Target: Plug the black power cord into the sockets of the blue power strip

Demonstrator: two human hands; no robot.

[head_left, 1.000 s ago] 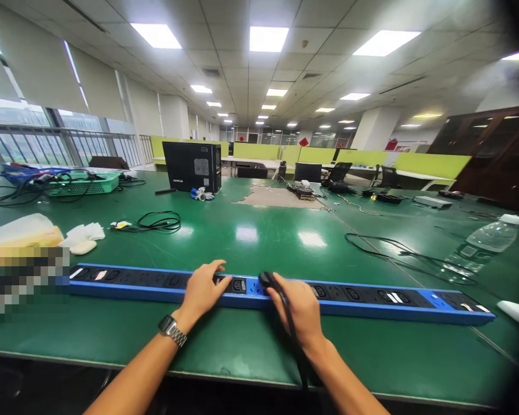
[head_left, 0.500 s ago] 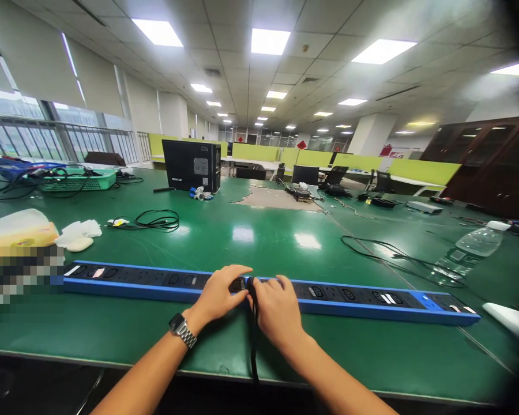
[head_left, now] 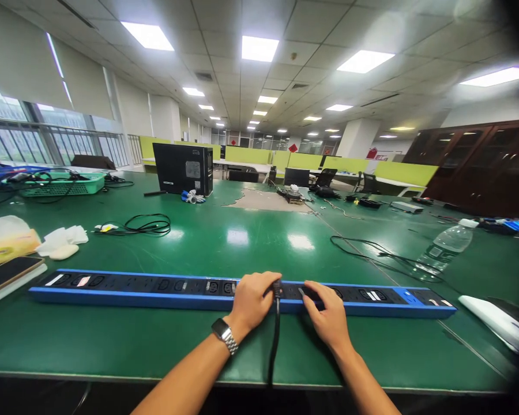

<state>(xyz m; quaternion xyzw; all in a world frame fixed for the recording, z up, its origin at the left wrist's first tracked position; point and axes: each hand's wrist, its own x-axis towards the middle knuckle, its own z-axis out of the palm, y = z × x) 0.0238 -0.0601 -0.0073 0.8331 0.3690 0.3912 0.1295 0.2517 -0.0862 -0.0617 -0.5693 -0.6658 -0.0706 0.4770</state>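
A long blue and black power strip [head_left: 259, 301] lies across the front of the green table, with rows of sockets along its top. At its middle, a black plug [head_left: 277, 290] stands on the strip, its cable [head_left: 274, 346] running down over the table's front edge. My left hand [head_left: 251, 300], with a watch on the wrist, has thumb and forefinger closed around the plug. To the right of it, my right hand [head_left: 328, 314] rests at the strip with thumb and forefinger curved and apart. Nothing shows held in it.
A water bottle [head_left: 447, 251] stands at the right, near a loose black cable [head_left: 358, 242]. A white object [head_left: 493, 320] lies beyond the strip's right end. On the left are a phone [head_left: 8, 274], tissues [head_left: 63, 239] and a coiled cable [head_left: 149, 225]. A computer tower [head_left: 181, 167] stands behind.
My right hand has let go of the plug and shifted right along the strip. My left hand has come onto the plug. The view has turned slightly to the right.
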